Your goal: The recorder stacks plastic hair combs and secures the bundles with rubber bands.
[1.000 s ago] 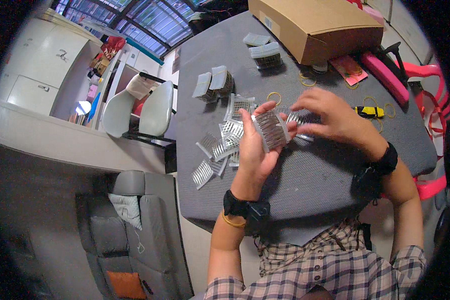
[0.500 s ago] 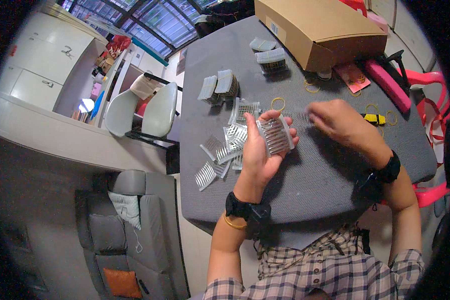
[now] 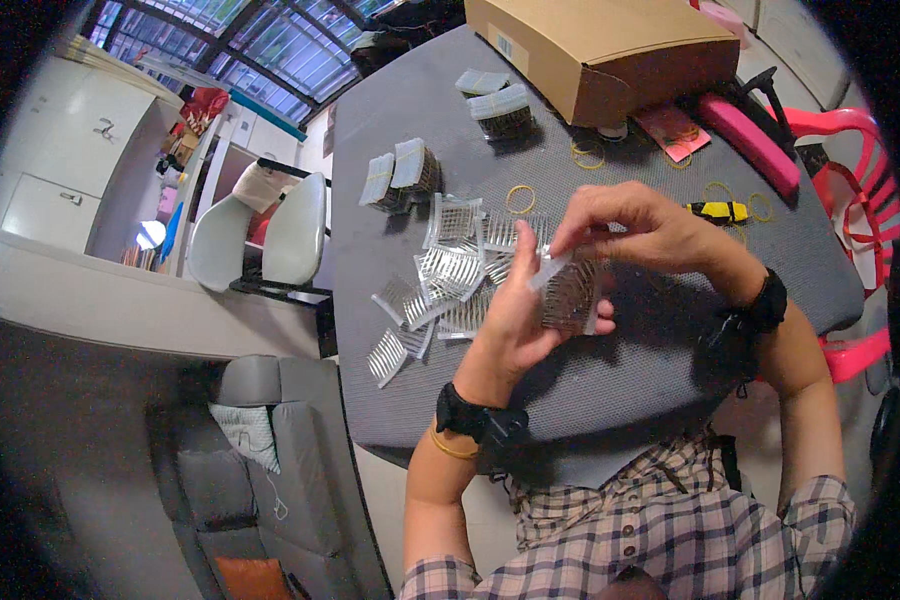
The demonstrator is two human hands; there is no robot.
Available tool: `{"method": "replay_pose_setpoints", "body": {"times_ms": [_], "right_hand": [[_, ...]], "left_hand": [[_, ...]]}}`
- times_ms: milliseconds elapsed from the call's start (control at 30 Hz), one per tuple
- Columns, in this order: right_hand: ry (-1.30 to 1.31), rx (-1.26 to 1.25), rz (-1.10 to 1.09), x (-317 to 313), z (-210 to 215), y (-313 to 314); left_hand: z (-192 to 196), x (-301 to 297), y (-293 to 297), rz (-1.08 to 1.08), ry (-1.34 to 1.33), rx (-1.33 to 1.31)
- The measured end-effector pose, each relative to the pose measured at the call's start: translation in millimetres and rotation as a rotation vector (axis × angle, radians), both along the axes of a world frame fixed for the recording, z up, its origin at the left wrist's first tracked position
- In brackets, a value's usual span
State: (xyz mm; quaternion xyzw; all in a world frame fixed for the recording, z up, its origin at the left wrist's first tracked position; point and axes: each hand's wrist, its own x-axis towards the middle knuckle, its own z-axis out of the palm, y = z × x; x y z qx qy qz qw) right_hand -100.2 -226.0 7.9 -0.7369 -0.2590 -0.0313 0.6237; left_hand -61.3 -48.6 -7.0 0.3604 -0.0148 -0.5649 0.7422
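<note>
My left hand (image 3: 515, 325), palm up, holds a small stack of comb-like pieces (image 3: 572, 300), with rows of thin metal teeth and a pale strip along the edge. Over its top edge, my right hand (image 3: 630, 225) has its thumb and fingers pinched together at the stack; its fingertips partly hide what they grip. Left of my left hand, several loose comb-like pieces (image 3: 448, 275) overlap on the grey table cover (image 3: 630, 370). Beyond them stand banded stacks of similar pieces (image 3: 410, 165), and more stacks (image 3: 500, 108) are farther back.
A yellow rubber band (image 3: 520, 199) lies just beyond my hands. Further bands (image 3: 588, 154) lie near a cardboard box (image 3: 610, 60) at the back. To the right are a black-and-yellow object (image 3: 718, 212), a pink bar (image 3: 750, 145) and a pink chair (image 3: 850, 125).
My right hand has moved left onto the stack in my left hand. The stack has tilted. Another loose piece shows beside my left hand. The whole view has shifted slightly.
</note>
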Motion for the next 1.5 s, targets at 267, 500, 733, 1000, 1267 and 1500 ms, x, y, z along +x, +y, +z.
{"method": "replay_pose_setpoints", "body": {"times_ms": [267,500,733,1000,1267,1500], "right_hand": [[-0.213,-0.252,0.014,0.6,-7.3,3.7],[-0.375,-0.490,-0.080,-3.7,-2.9,11.2],[-0.082,-0.242,-0.396,8.8,-16.5,2.5],[-0.290,-0.574,-0.341,22.0,-24.6,19.4],[-0.210,-0.770,-0.376,18.2,-21.6,70.6],[0.244,-0.141,-0.347,22.1,-17.7,52.5]], "left_hand": [[-1.1,-6.8,-4.7,-0.063,-0.087,0.103],[3.7,-9.3,-4.0,-0.021,-0.053,0.123],[2.1,13.6,12.5,0.306,-0.052,-0.187],[6.9,42.8,39.5,0.919,-0.043,-0.258],[5.1,40.7,45.1,0.898,-0.044,-0.250],[1.8,25.8,66.4,0.714,-0.059,-0.172]]}}
